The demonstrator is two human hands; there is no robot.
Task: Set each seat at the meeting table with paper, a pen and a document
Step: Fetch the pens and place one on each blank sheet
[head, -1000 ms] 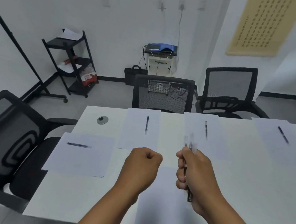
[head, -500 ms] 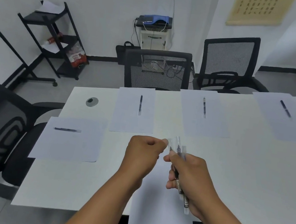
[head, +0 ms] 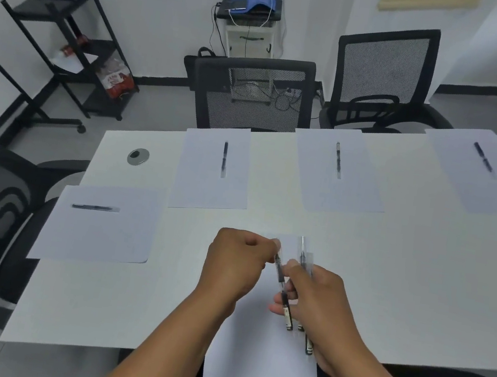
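Now the left hand (head: 234,263) pinches one pen (head: 280,273) from the bundle (head: 303,306) the right hand (head: 316,308) grips.

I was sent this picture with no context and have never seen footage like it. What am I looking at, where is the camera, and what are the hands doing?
There is no machine: a person wears a wide-angle camera on the head, looking down at their own hands. On the white table lie sheets of paper, four with a pen on top, such as this pen. The right hand grips a bundle of pens. The left hand pinches one pen from that bundle, above the near sheet, which has no pen yet.
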